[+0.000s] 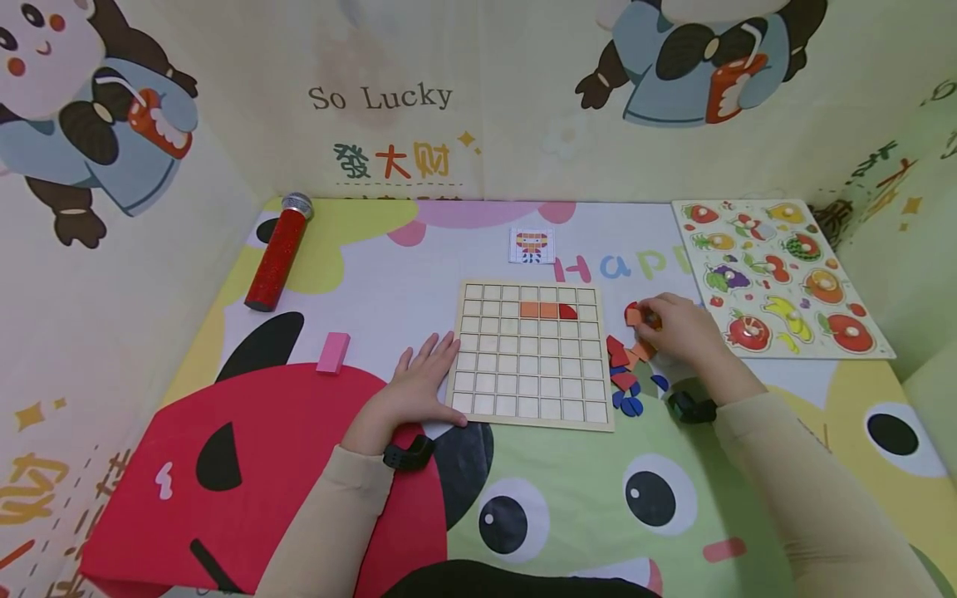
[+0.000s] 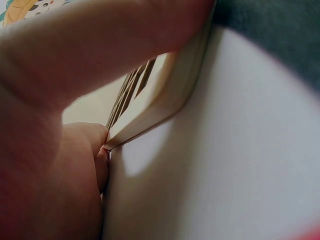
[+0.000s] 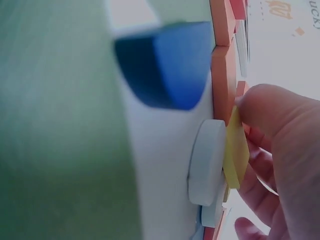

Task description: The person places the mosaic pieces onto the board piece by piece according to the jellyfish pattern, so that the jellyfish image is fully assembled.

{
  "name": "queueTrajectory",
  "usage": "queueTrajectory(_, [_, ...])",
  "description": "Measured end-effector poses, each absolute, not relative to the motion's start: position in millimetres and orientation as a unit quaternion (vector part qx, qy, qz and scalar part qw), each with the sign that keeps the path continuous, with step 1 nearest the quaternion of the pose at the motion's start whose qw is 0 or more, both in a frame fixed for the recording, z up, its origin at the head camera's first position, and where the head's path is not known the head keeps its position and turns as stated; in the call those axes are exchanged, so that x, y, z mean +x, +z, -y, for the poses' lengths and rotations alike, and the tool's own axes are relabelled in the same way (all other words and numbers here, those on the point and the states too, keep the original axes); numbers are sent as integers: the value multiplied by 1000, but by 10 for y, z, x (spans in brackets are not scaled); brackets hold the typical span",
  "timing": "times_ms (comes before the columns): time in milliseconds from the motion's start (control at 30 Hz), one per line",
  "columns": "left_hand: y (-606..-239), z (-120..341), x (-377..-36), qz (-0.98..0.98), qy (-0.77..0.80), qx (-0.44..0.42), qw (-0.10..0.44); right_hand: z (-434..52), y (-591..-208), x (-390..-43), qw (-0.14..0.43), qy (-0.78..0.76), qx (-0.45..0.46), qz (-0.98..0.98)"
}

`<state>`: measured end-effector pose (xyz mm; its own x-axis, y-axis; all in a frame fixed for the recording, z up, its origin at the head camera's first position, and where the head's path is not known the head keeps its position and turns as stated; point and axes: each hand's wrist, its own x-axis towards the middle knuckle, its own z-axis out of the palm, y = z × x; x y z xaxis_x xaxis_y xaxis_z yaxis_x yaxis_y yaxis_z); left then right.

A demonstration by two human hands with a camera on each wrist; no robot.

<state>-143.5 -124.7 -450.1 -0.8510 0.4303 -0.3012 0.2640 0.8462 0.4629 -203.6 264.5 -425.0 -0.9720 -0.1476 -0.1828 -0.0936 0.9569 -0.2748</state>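
Observation:
A wooden grid board (image 1: 532, 365) lies flat, holding two orange squares (image 1: 538, 310) and a red quarter-round piece (image 1: 568, 311) in one upper row. My left hand (image 1: 414, 386) rests against its left side with fingers extended; the thumb lies at the bottom corner, over the board's edge (image 2: 172, 85) in the left wrist view. My right hand (image 1: 676, 332) is at the loose pieces right of the board, thumb and fingertips pinching a small orange piece (image 1: 633, 317). In the right wrist view a yellow piece (image 3: 237, 150) stands by the thumb, near a white piece (image 3: 206, 162).
Red pieces (image 1: 617, 352) and blue pieces (image 1: 631, 406) lie beside the board. Behind it is a small pattern card (image 1: 532, 246). A fruit picture board (image 1: 781, 278) occupies the right rear. To the left are a red microphone (image 1: 277, 257) and a pink block (image 1: 333, 354).

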Motion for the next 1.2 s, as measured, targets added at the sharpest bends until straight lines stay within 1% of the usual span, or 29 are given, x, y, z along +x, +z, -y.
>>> queueTrajectory(233, [-4493,1248,-1430,-940,208,186,199,-2650,-4239,-2039,92,-118,-65,-987])
queueTrajectory(367, [-4495,1251,-1429,-940,209,185,198,-2645,-4225,-2044,90,-145,-55,-984])
queueTrajectory(567, [-4503,1256,-1428,-941,208,184,195,-2633,-4204,-2029,107,-205,-23,-973])
queueTrajectory(900, [-4495,1249,-1427,-940,205,185,199,-2643,-4201,-2016,130,-241,-5,-962])
queueTrajectory(1033, [-4489,1249,-1423,-940,206,187,196,-2608,-4166,-2020,122,-260,-7,-958])
queueTrajectory(1200, [-4491,1256,-1425,-940,205,189,195,-2440,-4070,-2029,96,-284,-34,-953])
